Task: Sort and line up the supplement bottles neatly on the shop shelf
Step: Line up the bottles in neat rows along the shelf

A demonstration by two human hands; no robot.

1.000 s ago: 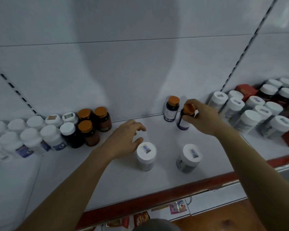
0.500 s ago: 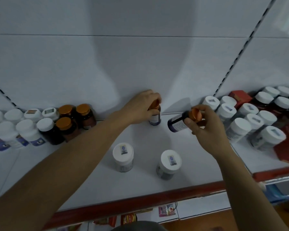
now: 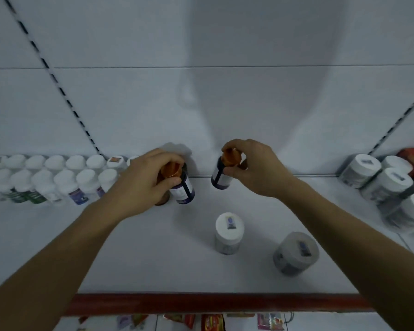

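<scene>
Inspector: Start at each grip. What is held?

Assessor: The left hand (image 3: 144, 180) is closed over the orange cap of a dark bottle (image 3: 183, 187), fingers wrapped from above. The right hand (image 3: 253, 167) pinches the orange cap of a second dark bottle (image 3: 221, 174) between thumb and fingertips. That bottle tilts, base swung away from the palm. Whether either base touches the shelf (image 3: 153, 254) I cannot tell.

Inspector: Immediately beside the left grip?

Assessor: Part of a brown bottle (image 3: 162, 199) shows just under the palm, touching or nearly touching the held one. Further out on that side stand two rows of white-capped bottles (image 3: 65, 180).

Inspector: Outward from the right grip?

Assessor: Nearer the body, two grey jars stand loose, the nearer jar (image 3: 229, 233) upright, the outer jar (image 3: 296, 253) leaning. Well beyond the right wrist sits a block of white-lidded jars (image 3: 384, 182).

Inspector: Risks?

Assessor: In my judgement, cap-only holds are the weakness: a loose cap could turn and drop a bottle. The tilted bottle may topple if released before its base is flat. The left knuckles could knock the brown bottle into the white rows. Either forearm, drawing back, could sweep the loose jars toward the red shelf edge (image 3: 201, 303).
</scene>
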